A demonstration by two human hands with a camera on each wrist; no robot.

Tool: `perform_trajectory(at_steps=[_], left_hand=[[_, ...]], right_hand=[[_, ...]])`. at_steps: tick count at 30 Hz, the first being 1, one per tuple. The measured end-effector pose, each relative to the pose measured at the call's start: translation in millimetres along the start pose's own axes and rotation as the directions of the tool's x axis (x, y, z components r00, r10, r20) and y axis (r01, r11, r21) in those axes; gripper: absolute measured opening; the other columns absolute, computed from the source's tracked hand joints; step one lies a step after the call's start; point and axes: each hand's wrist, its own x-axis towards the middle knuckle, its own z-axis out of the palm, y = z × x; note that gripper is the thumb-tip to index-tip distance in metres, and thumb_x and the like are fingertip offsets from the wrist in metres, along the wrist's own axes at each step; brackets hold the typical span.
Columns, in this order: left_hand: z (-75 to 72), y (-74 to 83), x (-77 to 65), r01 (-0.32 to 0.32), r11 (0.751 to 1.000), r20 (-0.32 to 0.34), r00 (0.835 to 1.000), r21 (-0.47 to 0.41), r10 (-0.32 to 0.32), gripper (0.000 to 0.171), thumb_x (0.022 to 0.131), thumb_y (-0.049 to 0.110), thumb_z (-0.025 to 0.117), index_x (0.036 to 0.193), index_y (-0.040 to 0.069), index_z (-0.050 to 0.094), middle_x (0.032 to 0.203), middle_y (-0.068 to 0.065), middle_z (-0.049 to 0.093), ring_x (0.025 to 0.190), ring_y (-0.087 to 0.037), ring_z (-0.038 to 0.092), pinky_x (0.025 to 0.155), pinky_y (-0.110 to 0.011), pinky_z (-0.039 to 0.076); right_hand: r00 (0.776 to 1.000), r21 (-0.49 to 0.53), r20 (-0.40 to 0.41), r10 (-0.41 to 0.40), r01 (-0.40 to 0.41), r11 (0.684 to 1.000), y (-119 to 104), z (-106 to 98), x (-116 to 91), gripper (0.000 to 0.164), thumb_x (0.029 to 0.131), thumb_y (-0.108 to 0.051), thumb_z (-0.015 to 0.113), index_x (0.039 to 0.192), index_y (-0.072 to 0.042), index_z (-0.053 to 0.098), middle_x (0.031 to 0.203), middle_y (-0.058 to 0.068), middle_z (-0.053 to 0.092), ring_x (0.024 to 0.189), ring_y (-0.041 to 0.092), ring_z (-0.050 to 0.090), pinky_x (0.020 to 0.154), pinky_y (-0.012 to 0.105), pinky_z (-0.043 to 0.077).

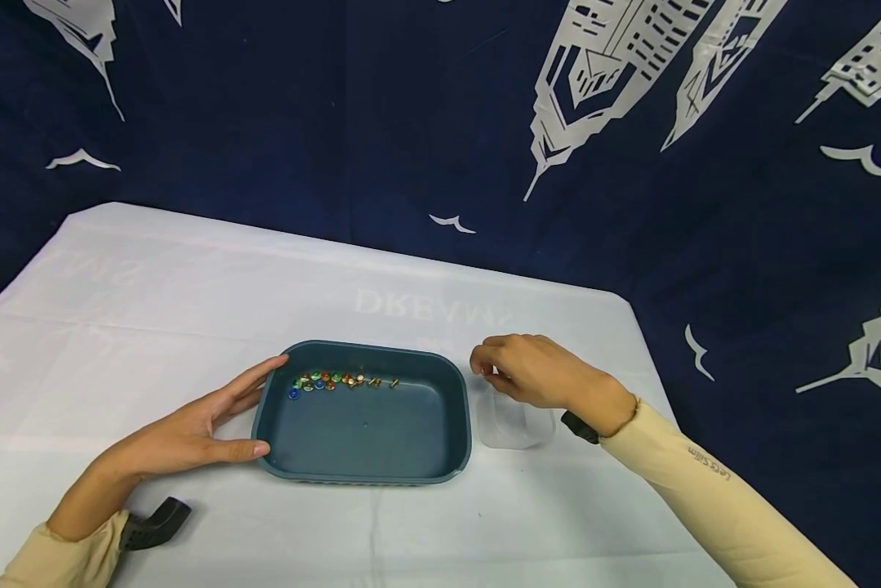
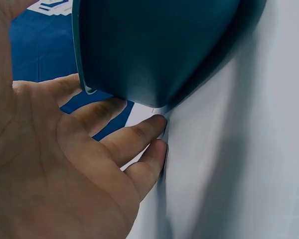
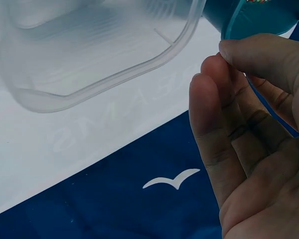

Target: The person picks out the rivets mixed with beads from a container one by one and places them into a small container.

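Note:
A teal plastic tray (image 1: 381, 441) lies on the table. Along its back left side sit several small shiny pieces (image 1: 330, 380), some with red, green or blue tops and some gold, like thumbtacks. My left hand (image 1: 190, 429) rests at the tray's left end, fingers spread and fairly straight, with the thumb at the near left corner. To the tray's right stands a clear plastic container (image 1: 513, 425). Over its back edge hovers my right hand (image 1: 531, 371), fingers bent. In the right wrist view its thumb and fingertips (image 3: 204, 94) come together; nothing shows clearly between them.
A white cloth (image 1: 190, 278) covers the table. Behind and to the right hangs a dark blue cloth (image 1: 300, 122) with white building and bird prints. The right hand partly hides the clear container, whose contents I cannot make out.

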Motion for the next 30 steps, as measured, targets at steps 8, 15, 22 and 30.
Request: perform_trajectory(at_steps=[8, 15, 22, 30], left_hand=[[-1.1, 0.9, -5.0, 0.001, 1.000, -0.003, 1.000, 0.014, -0.001, 0.095, 0.093, 0.012, 0.071, 0.162, 0.030, 0.009, 0.167, -0.018, 0.003, 0.142, -0.063, 0.019, 0.098, -0.079, 0.029], [-1.2, 2.7, -3.3, -0.006, 1.000, -0.002, 1.000, 0.024, 0.007, 0.095, 0.093, 0.012, 0.071, 0.162, 0.030, 0.009, 0.167, -0.018, 0.004, 0.142, -0.062, 0.020, 0.098, -0.078, 0.030], [-1.2, 2.2, -1.9, -0.001, 0.997, -0.007, 1.000, 0.071, 0.001, 0.095, 0.093, 0.014, 0.072, 0.162, 0.031, 0.009, 0.167, -0.016, 0.006, 0.142, -0.060, 0.024, 0.101, -0.065, 0.038], [0.2, 1.3, -0.1, -0.009, 0.999, -0.002, 1.000, 0.038, 0.009, 0.094, 0.093, 0.013, 0.071, 0.162, 0.030, 0.009, 0.167, -0.019, 0.005, 0.142, -0.062, 0.022, 0.098, -0.075, 0.033]], right_hand=[[1.000, 0.009, -0.009, 0.015, -0.015, 1.000, 2, 5, -8, 0.017, 0.091, -0.004, 0.067, 0.100, -0.018, 0.068, 0.092, -0.009, 0.065, 0.068, 0.003, 0.052, 0.063, 0.022, 0.047], [0.998, 0.022, -0.022, 0.054, -0.054, 0.998, 7, 6, -19, 0.018, 0.090, -0.003, 0.069, 0.099, -0.019, 0.068, 0.091, -0.012, 0.063, 0.067, 0.002, 0.051, 0.063, 0.022, 0.046], [0.997, 0.017, -0.017, 0.070, -0.069, 0.997, 12, 9, -26, 0.020, 0.089, -0.002, 0.068, 0.097, -0.020, 0.067, 0.090, -0.011, 0.063, 0.067, 0.003, 0.051, 0.062, 0.021, 0.046], [0.996, 0.021, -0.011, 0.085, -0.085, 0.996, 18, 12, -33, 0.020, 0.088, -0.001, 0.067, 0.098, -0.019, 0.068, 0.090, -0.011, 0.065, 0.069, 0.002, 0.052, 0.063, 0.021, 0.047]])
